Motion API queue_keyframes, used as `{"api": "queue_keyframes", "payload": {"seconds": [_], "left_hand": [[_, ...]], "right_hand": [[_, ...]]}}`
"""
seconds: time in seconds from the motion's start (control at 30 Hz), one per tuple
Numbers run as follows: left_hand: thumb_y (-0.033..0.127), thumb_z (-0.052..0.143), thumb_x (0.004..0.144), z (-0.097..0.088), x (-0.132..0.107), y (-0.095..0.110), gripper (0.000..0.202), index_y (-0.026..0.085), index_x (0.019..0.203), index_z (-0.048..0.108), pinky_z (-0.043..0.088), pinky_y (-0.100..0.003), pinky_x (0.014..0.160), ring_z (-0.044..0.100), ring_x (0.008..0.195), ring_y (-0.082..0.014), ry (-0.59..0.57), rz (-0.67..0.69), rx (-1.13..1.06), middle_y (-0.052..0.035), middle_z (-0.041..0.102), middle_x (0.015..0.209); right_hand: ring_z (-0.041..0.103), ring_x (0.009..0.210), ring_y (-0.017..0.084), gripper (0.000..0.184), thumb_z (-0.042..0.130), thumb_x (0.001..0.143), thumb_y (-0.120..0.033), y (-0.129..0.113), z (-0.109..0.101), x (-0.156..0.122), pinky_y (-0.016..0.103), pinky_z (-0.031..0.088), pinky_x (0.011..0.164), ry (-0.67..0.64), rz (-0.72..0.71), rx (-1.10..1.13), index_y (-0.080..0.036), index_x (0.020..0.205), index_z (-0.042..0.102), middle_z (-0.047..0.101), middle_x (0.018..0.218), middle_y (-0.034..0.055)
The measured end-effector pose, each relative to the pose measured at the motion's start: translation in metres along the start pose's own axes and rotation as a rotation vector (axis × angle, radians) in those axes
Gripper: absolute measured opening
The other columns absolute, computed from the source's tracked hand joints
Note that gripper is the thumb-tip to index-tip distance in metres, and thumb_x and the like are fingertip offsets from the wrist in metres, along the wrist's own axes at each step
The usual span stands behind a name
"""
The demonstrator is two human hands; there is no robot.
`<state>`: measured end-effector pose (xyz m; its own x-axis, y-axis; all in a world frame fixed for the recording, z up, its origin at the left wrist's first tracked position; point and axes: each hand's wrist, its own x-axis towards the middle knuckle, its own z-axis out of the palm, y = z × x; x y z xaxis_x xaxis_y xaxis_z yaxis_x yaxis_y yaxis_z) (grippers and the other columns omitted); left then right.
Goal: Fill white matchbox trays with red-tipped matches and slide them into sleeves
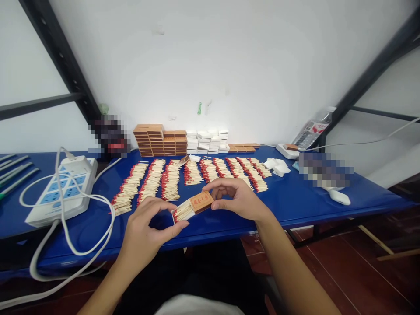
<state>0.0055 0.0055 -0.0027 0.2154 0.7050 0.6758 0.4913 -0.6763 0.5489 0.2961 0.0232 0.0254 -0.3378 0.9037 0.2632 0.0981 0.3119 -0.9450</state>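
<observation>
Between my two hands, above the front of the blue table, is a matchbox (201, 202) with its white inner tray (183, 212) partly slid out to the left. Red-tipped matches lie inside the tray. My left hand (152, 223) pinches the tray's outer end between thumb and fingers. My right hand (234, 197) grips the orange sleeve at its right end. Behind them, loose matches (170, 183) lie in several rows across the table, red heads mostly toward the left.
Brown matchboxes (154, 140) and white trays (208, 142) are stacked against the wall. A white power strip (70, 188) with looping cables sits at left. A clear bottle (313, 131) leans at right, near folded white pieces (277, 166). The blue table's front edge (226, 232) lies close to me.
</observation>
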Motion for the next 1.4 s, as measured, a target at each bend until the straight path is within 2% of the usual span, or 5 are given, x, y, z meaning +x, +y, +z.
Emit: {"api": "queue_keyframes", "payload": {"seconds": [0.2, 0.33, 0.6, 1.17, 1.4], "left_hand": [[0.035, 0.086, 0.094, -0.001, -0.001, 0.002, 0.027, 0.029, 0.120, 0.079, 0.061, -0.033, 0.090, 0.076, 0.093, -0.0206, -0.007, 0.035, 0.016, -0.0009, 0.082, 0.108], [0.028, 0.080, 0.100, -0.001, -0.002, 0.003, 0.023, 0.029, 0.123, 0.080, 0.061, -0.030, 0.095, 0.077, 0.102, -0.0196, -0.032, 0.100, -0.015, -0.0029, 0.079, 0.116], [0.022, 0.083, 0.098, 0.002, 0.000, 0.003, 0.022, 0.026, 0.119, 0.083, 0.061, -0.028, 0.098, 0.077, 0.102, -0.0178, 0.009, 0.152, -0.016, -0.0032, 0.078, 0.114], [0.024, 0.078, 0.103, 0.002, -0.002, 0.001, 0.026, 0.027, 0.127, 0.085, 0.064, -0.026, 0.102, 0.082, 0.108, -0.0185, -0.079, 0.186, -0.090, -0.0043, 0.083, 0.124], [0.030, 0.081, 0.100, 0.000, -0.001, 0.006, 0.022, 0.027, 0.121, 0.086, 0.066, -0.028, 0.102, 0.084, 0.105, -0.0209, 0.005, 0.107, -0.060, -0.0033, 0.087, 0.118]], "right_hand": [[0.069, 0.077, 0.018, 0.045, 0.099, 0.076, -0.045, 0.000, 0.002, 0.000, 0.032, 0.058, 0.074, 0.011, 0.017, -0.013, -0.022, 0.111, 0.084, 0.076, 0.087, 0.0020], [0.070, 0.078, 0.018, 0.044, 0.098, 0.077, -0.047, -0.001, 0.003, 0.001, 0.032, 0.058, 0.075, 0.006, 0.009, -0.013, -0.022, 0.111, 0.084, 0.076, 0.087, 0.0023], [0.069, 0.079, 0.017, 0.048, 0.103, 0.071, -0.039, 0.002, 0.004, 0.000, 0.031, 0.058, 0.075, 0.009, -0.017, 0.025, -0.022, 0.111, 0.084, 0.075, 0.087, 0.0013], [0.071, 0.082, 0.016, 0.046, 0.101, 0.076, -0.038, 0.004, 0.003, 0.001, 0.031, 0.060, 0.078, -0.039, 0.015, 0.072, -0.021, 0.114, 0.082, 0.078, 0.096, 0.0027], [0.073, 0.084, 0.017, 0.046, 0.101, 0.076, -0.037, 0.004, 0.012, 0.001, 0.031, 0.059, 0.079, -0.081, 0.057, 0.096, -0.022, 0.115, 0.080, 0.079, 0.095, 0.0028]]}}
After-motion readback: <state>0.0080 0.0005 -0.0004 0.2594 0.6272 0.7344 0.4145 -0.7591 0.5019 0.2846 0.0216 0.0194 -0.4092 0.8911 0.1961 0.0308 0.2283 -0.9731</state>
